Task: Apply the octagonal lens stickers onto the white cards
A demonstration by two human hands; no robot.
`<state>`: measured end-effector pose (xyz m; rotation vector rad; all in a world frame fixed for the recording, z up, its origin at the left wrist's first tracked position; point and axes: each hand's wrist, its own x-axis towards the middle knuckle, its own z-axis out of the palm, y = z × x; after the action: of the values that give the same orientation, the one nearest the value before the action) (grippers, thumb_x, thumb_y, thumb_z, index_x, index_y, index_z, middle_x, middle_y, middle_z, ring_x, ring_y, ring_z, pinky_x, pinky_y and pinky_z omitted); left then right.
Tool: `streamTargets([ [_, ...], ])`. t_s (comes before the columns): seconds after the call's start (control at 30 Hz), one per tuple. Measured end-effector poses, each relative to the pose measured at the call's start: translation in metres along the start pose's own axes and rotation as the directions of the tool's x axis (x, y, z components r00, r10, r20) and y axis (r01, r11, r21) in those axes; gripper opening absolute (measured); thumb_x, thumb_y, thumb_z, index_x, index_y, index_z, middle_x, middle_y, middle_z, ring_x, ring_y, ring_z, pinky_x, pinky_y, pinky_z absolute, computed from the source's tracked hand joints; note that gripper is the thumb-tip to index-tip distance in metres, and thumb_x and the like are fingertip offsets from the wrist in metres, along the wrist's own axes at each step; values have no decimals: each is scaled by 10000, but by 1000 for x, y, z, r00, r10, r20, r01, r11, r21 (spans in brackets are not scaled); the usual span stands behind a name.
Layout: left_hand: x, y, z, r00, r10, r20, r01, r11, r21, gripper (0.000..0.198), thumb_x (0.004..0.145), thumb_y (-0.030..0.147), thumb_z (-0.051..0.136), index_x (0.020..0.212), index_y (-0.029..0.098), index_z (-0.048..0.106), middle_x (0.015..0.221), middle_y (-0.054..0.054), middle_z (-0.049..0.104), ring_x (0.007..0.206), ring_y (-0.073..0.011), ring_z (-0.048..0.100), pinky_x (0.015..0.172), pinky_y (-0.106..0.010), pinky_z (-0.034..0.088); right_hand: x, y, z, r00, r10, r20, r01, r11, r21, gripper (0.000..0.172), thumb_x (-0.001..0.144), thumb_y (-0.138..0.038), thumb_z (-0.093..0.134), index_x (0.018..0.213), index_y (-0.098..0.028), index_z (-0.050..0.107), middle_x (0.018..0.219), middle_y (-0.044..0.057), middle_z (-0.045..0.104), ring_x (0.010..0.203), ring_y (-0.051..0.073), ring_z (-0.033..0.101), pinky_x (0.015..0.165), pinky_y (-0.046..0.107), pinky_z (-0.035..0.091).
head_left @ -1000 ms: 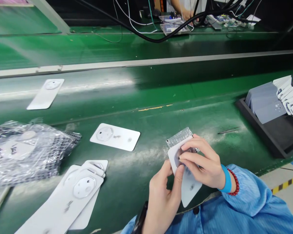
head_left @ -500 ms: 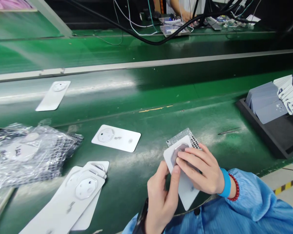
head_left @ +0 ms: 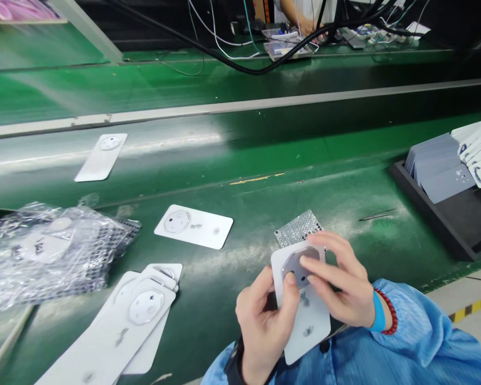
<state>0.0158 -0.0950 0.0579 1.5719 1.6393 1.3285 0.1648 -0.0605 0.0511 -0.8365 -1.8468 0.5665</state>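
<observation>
My left hand [head_left: 262, 326] and my right hand [head_left: 336, 280] both grip a white card [head_left: 308, 326] above the green conveyor belt. Its upper end carries a grey-clear octagonal film piece [head_left: 300, 264], with my left thumb and right fingertips pressing on it. A silver bubble-textured sheet [head_left: 299, 227] sticks out behind the card's top edge. Part of the film is hidden by my fingers. A blue wristband [head_left: 379, 313] and a red bead bracelet [head_left: 389, 313] circle my right wrist.
Loose white cards [head_left: 194, 226] lie on the belt, with a stack [head_left: 104, 342] at lower left beside a clear plastic bag [head_left: 52, 251]. Right: black tray [head_left: 457, 224] of upright cards, tweezers [head_left: 377, 217]. Far side: a co-worker's hand [head_left: 300, 21], cables.
The card has turned upright and the octagonal film now shows more between my hands. My right fingers have shifted lower on it. The belt's cards have moved slightly to the right.
</observation>
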Motion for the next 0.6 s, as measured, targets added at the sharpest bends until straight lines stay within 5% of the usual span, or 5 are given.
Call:
streamTargets([
  [0.07,1,2,1,1000,3,-24,-2,1000,27,253,843,159,579,595,172,531,454,65,444,378,-62,382,375,-164,343,-1,1,4,973,220,-63,-207,964,169,442,887,-123,599,1311,-244,573,1361,115,574,1256,259,562,998,468,542],
  [0.17,2,3,2,999,22,-42,-21,999,27,274,826,158,585,562,175,514,432,67,418,365,-62,357,365,-177,322,-1,3,7,912,411,6,-367,808,461,485,899,-174,632,1362,-264,519,1197,93,693,1052,210,702,866,365,630],
  [0.27,3,1,3,1000,16,-16,-16,1000,3,226,833,160,581,609,172,556,444,65,442,366,-67,375,373,-179,338,1,3,9,893,450,17,-381,734,562,454,878,-188,674,1314,-253,567,1078,70,745,918,188,747,786,311,655],
  [0.6,4,9,-1,999,37,1,-37,998,59,174,848,156,581,682,177,629,435,75,489,353,-64,433,384,-157,365,6,-5,5,881,473,-17,-382,732,565,394,843,-122,698,1211,-258,653,1058,38,756,885,167,752,775,264,655],
])
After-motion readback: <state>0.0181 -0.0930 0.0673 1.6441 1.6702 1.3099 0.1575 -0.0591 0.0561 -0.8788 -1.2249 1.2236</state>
